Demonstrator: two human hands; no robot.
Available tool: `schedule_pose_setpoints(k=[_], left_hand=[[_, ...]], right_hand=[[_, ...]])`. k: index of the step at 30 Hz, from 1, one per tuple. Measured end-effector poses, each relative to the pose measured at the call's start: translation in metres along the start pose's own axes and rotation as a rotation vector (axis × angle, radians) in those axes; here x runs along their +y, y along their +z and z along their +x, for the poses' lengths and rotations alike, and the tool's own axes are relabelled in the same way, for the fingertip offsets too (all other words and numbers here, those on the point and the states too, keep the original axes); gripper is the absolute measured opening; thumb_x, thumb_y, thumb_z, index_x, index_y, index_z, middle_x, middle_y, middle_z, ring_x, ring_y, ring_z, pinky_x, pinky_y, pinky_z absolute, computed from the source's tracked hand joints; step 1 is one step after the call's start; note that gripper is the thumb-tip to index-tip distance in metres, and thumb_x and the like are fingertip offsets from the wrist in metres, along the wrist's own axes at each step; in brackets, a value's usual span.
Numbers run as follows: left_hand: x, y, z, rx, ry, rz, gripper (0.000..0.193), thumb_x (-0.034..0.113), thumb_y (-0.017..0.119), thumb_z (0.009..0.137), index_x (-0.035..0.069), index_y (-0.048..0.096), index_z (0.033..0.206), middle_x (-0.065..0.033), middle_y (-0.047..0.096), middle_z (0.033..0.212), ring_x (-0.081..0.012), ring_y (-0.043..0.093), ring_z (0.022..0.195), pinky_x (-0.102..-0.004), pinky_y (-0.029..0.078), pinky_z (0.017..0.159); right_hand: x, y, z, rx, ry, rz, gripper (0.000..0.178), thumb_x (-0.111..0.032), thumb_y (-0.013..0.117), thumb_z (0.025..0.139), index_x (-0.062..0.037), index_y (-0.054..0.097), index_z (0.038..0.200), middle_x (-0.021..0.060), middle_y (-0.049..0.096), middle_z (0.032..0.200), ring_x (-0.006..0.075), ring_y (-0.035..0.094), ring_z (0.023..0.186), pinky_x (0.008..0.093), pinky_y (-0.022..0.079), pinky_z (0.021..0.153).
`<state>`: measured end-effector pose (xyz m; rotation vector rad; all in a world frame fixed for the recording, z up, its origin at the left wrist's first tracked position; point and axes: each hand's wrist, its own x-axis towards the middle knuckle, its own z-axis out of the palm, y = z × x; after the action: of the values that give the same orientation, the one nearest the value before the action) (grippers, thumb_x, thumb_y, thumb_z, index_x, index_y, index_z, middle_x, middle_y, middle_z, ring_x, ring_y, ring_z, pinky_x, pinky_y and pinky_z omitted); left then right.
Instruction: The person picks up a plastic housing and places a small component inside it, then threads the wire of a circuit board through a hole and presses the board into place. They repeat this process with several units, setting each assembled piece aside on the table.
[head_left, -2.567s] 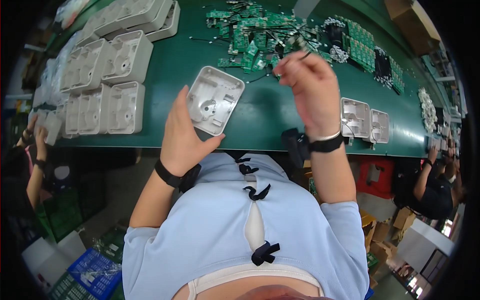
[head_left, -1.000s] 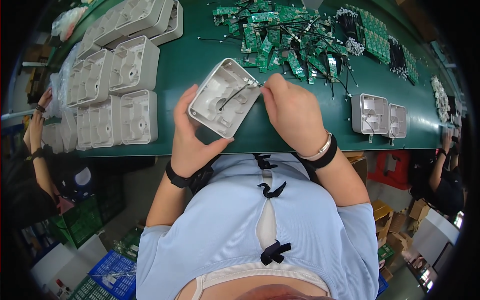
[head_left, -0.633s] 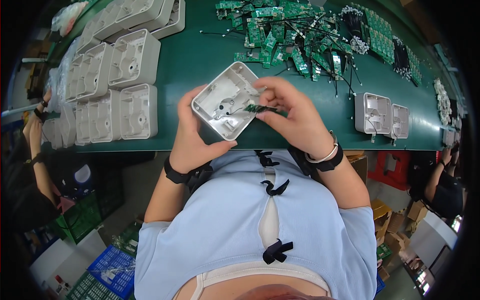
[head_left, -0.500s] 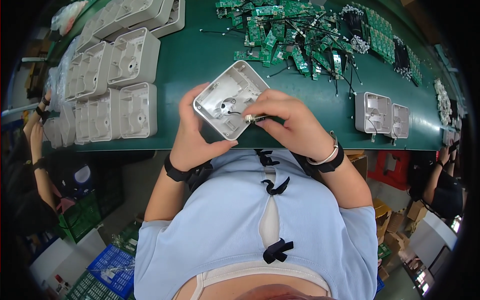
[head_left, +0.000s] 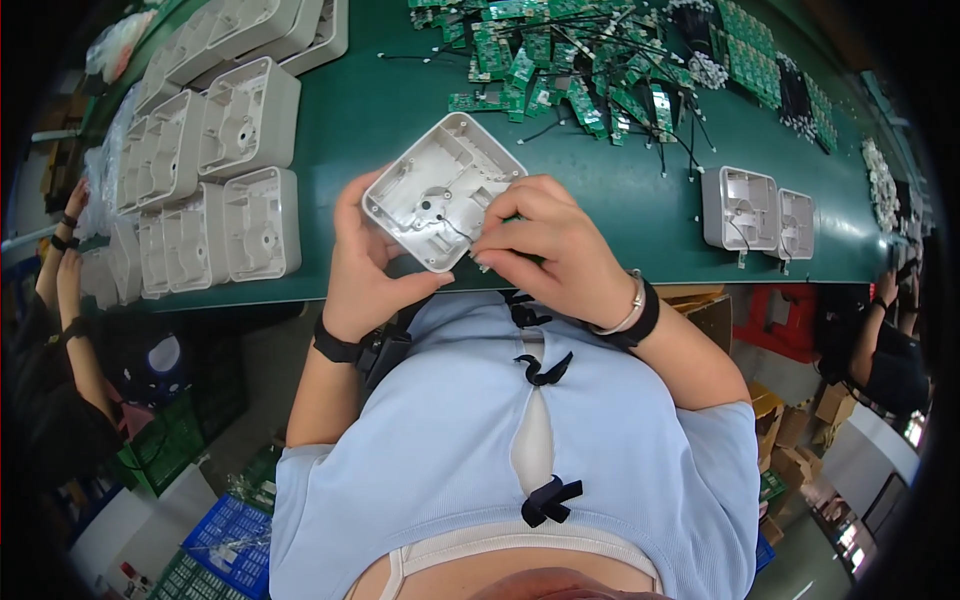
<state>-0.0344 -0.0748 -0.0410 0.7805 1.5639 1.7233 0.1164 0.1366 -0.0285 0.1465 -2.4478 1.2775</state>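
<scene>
Pinching wired part (head_left: 482, 266), mostly hidden, in right hand (head_left: 545, 248); gripping case (head_left: 425, 185) in left hand (head_left: 358, 265): probably light, stiff, slick; best held round the outside.

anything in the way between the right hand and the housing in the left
Nothing visible: the right hand overlaps the right edge of the grey housing in this view, and a black wire runs from there inside. The left hand grips the housing's left side.
</scene>
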Motion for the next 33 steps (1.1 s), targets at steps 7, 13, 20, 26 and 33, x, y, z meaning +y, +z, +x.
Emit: schedule_pose_setpoints(k=[7, 13, 20, 26, 33], left_hand=[[-0.01, 0.011, 0.007, -0.129, 0.088, -0.009, 0.117, -0.001, 0.095, 0.068, 0.008, 0.022, 0.16, -0.0161, 0.042, 0.157, -0.0314, 0.05, 0.145, -0.0476, 0.051, 0.115], [-0.008, 0.071, 0.041, -0.362, -0.036, -0.111, 0.117, 0.002, 0.095, 0.071, 0.007, 0.02, 0.162, -0.0171, 0.045, 0.155, -0.0305, 0.055, 0.141, -0.0461, 0.052, 0.114], [0.007, 0.125, 0.086, -0.623, -0.24, 0.239, 0.109, 0.005, 0.09, 0.081, 0.006, 0.019, 0.164, -0.0187, 0.048, 0.153, -0.0278, 0.068, 0.124, -0.0411, 0.056, 0.106], [0.014, 0.126, 0.092, -0.636, -0.183, 0.283, 0.096, 0.005, 0.085, 0.086, 0.005, 0.028, 0.163, -0.0171, 0.05, 0.153, -0.025, 0.07, 0.118, -0.0373, 0.056, 0.102], [0.029, 0.077, 0.068, -0.495, -0.05, 0.406, 0.074, 0.006, 0.083, 0.086, 0.002, 0.048, 0.152, -0.0144, 0.059, 0.147, -0.0219, 0.071, 0.113, -0.0359, 0.054, 0.099]], right_hand=[[-0.012, -0.01, -0.012, 0.104, 0.058, -0.163, 0.018, -0.009, 0.082, 0.082, -0.0134, 0.077, 0.1, -0.0007, 0.068, 0.105, 0.0257, 0.064, 0.105, 0.0393, 0.047, 0.094], [-0.024, -0.05, -0.07, 0.097, 0.042, -0.392, 0.024, -0.006, 0.078, 0.079, -0.0148, 0.077, 0.101, -0.0022, 0.071, 0.1, 0.0206, 0.068, 0.1, 0.035, 0.048, 0.088], [-0.013, -0.097, -0.118, 0.095, 0.195, -0.606, 0.025, -0.004, 0.076, 0.076, -0.015, 0.075, 0.099, -0.0029, 0.073, 0.103, 0.0188, 0.069, 0.097, 0.0354, 0.048, 0.087], [-0.005, -0.125, -0.137, 0.113, 0.192, -0.647, 0.023, -0.004, 0.076, 0.078, -0.0141, 0.075, 0.099, -0.0012, 0.074, 0.101, 0.02, 0.07, 0.096, 0.0362, 0.049, 0.087], [0.02, -0.189, -0.172, 0.179, 0.228, -0.775, 0.019, -0.002, 0.077, 0.08, -0.0111, 0.076, 0.097, 0.0038, 0.075, 0.1, 0.0261, 0.071, 0.096, 0.0385, 0.051, 0.085]])
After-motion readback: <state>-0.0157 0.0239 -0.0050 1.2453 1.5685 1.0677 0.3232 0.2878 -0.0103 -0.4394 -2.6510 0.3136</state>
